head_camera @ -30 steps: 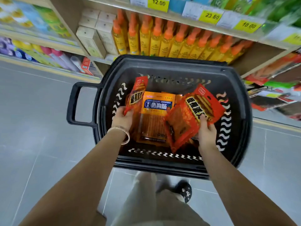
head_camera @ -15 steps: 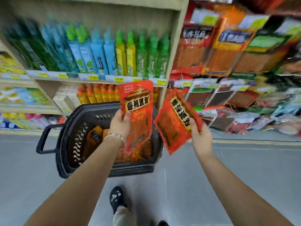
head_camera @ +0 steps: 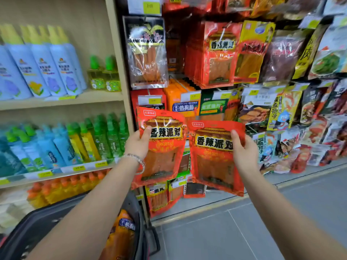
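Note:
I hold two red snack packets upright side by side in front of a hanging snack rack. My left hand (head_camera: pixel 138 145) pinches the left red packet (head_camera: pixel 162 158) at its upper left edge, thumb on the front. My right hand (head_camera: pixel 244 151) grips the right red packet (head_camera: pixel 214 164) at its upper right edge. A row of matching red packets (head_camera: pixel 217 55) hangs on the rack above. The black shopping basket (head_camera: pixel 47 220) sits low at the left, with an orange packet (head_camera: pixel 124 228) inside it.
A wooden shelf unit (head_camera: pixel 116 59) at the left carries spray bottles (head_camera: pixel 43 70) and green and orange bottles. The rack to the right is packed with hanging snack bags (head_camera: pixel 281 59). Grey tiled floor (head_camera: pixel 244 231) lies at the lower right.
Both hands lifted the two red packets out of the basket and raised them to the snack rack. The view swung up and right from the basket to the rack.

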A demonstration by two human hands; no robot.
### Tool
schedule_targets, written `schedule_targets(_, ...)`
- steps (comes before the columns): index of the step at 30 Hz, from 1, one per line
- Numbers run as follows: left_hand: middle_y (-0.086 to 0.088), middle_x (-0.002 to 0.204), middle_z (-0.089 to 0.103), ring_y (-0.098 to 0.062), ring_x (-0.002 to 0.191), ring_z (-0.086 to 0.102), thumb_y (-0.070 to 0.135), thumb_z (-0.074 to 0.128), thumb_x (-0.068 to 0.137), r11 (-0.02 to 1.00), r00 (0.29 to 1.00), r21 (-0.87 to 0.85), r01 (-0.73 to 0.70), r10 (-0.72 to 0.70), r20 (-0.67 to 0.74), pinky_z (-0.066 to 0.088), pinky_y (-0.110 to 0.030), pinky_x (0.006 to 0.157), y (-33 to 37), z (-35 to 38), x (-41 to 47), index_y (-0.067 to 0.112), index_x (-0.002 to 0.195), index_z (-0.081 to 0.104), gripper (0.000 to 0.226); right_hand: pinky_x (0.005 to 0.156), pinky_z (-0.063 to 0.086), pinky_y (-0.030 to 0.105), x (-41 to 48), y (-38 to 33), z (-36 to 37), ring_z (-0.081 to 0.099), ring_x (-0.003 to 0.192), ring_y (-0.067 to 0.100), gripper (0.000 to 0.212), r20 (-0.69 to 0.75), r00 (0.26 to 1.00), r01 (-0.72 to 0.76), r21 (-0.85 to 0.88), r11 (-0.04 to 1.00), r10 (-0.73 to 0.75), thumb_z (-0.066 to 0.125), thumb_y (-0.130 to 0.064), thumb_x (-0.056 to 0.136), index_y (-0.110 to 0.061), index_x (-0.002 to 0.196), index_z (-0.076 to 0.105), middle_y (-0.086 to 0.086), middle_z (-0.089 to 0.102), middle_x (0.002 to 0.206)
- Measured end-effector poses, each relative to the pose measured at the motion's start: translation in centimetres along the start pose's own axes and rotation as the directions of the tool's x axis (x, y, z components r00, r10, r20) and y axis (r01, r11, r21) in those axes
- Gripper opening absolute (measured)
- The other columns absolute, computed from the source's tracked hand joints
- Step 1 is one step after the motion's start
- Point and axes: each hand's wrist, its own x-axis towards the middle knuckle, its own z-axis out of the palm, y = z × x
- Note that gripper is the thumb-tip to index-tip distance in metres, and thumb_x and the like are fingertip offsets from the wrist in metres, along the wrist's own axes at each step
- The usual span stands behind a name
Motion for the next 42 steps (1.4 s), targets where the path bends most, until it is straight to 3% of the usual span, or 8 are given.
schedule_targets(3, 0.004, 0.077, 0.058, -0.023, 0.079, 0.057, 0.034, 0.047, 0.096, 0.985, 0.984, -0.013, -0.175, 0.175, 0.022, 0.039, -0.028, 0.063, 2.8, 1.6, 3.8, 0.021, 0.095, 0.058, 0.017, 0.075, 0.043, 0.029, 4.8, -1.2, 0.0, 0.059, 0.087, 0.011, 0.029, -0.038, 0.999, 0.017, 0.034, 0.999, -0.016, 0.048, -0.048, 0.094, -0.023, 0.100, 0.062, -0.016, 0.064, 0.089)
schedule_targets(7, 0.014, 0.067, 0.053, -0.004, 0.061, 0.049, 0.027, 0.052, 0.092, 0.960, 0.960, -0.049, -0.276, 0.273, -0.065, 0.035, -0.007, 0.048, 6.8, 3.0, 8.5, 0.027, 0.078, 0.054, 0.014, 0.099, 0.042, 0.034, 11.4, -2.5, 0.4, 0.054, 0.114, 0.017, 0.057, -0.097, 0.995, 0.033, 0.073, 0.997, -0.026, 0.047, -0.053, 0.092, -0.008, 0.127, 0.055, 0.003, 0.060, 0.126)
schedule_targets(15, 0.007, 0.059, 0.048, -0.010, 0.054, 0.043, 0.043, 0.056, 0.087, 0.910, 0.899, -0.136, -0.391, 0.347, -0.268, 0.035, -0.023, 0.053, 13.5, 3.8, 14.4, 0.023, 0.062, 0.047, 0.033, 0.053, 0.036, 0.020, 21.7, -6.0, 1.2, 0.042, 0.057, 0.008, 0.033, -0.241, 0.970, 0.080, 0.166, 0.983, -0.038, 0.051, -0.042, 0.093, -0.016, 0.071, 0.051, -0.006, 0.049, 0.065)
schedule_targets(19, 0.002, 0.062, 0.051, -0.015, 0.057, 0.046, 0.044, 0.055, 0.088, 0.904, 0.895, -0.149, -0.401, 0.352, -0.273, 0.037, -0.030, 0.055, 16.3, 5.4, 16.3, 0.021, 0.064, 0.047, 0.034, 0.068, 0.042, 0.037, 26.6, -7.1, 2.1, 0.055, 0.067, 0.020, 0.041, -0.203, 0.979, 0.083, 0.309, 0.947, -0.020, 0.056, -0.043, 0.089, -0.003, 0.097, 0.060, -0.007, 0.031, 0.106)
schedule_targets(20, 0.001, 0.063, 0.052, -0.016, 0.057, 0.047, 0.045, 0.055, 0.088, 0.906, 0.899, -0.151, -0.397, 0.350, -0.262, 0.037, -0.030, 0.054, 17.0, 5.9, 16.7, 0.020, 0.065, 0.048, 0.034, 0.077, 0.046, 0.035, 27.8, -7.4, 2.3, 0.060, 0.079, 0.017, 0.045, -0.172, 0.985, 0.078, 0.363, 0.929, -0.016, 0.057, -0.042, 0.088, -0.002, 0.107, 0.061, 0.018, 0.064, 0.092)
schedule_targets(23, -0.005, 0.071, 0.059, -0.018, 0.063, 0.054, 0.046, 0.056, 0.086, 0.905, 0.914, -0.200, -0.376, 0.327, -0.240, 0.041, -0.030, 0.057, 18.9, 7.7, 17.7, 0.021, 0.071, 0.055, 0.029, 0.093, 0.046, 0.035, 31.7, -8.2, 3.2, 0.060, 0.101, 0.016, 0.037, -0.102, 0.995, 0.069, 0.477, 0.876, -0.022, 0.058, -0.035, 0.088, -0.007, 0.113, 0.061, 0.006, 0.065, 0.113)
schedule_targets(31, 0.001, 0.061, 0.053, -0.008, 0.049, 0.047, 0.043, 0.059, 0.083, 0.900, 0.862, -0.160, -0.405, 0.317, -0.395, 0.034, -0.015, 0.043, 22.2, 12.2, 20.5, 0.016, 0.072, 0.059, 0.029, 0.051, 0.038, 0.018, 40.6, -10.3, 5.3, 0.045, 0.057, 0.006, 0.022, -0.028, 0.996, 0.084, 0.520, 0.850, -0.081, 0.057, -0.023, 0.090, -0.021, 0.068, 0.052, -0.007, 0.050, 0.066)
schedule_targets(42, 0.015, 0.036, 0.035, 0.000, 0.033, 0.033, 0.042, 0.060, 0.084, 0.914, 0.857, -0.170, -0.369, 0.264, -0.443, 0.025, -0.013, 0.033, 23.8, 16.8, 20.0, 0.023, 0.056, 0.040, 0.040, 0.078, 0.044, 0.034, 45.6, -8.2, 7.6, 0.052, 0.082, 0.020, 0.032, 0.178, 0.981, -0.001, 0.396, 0.918, -0.076, 0.058, -0.038, 0.089, -0.008, 0.098, 0.063, 0.006, 0.056, 0.089)
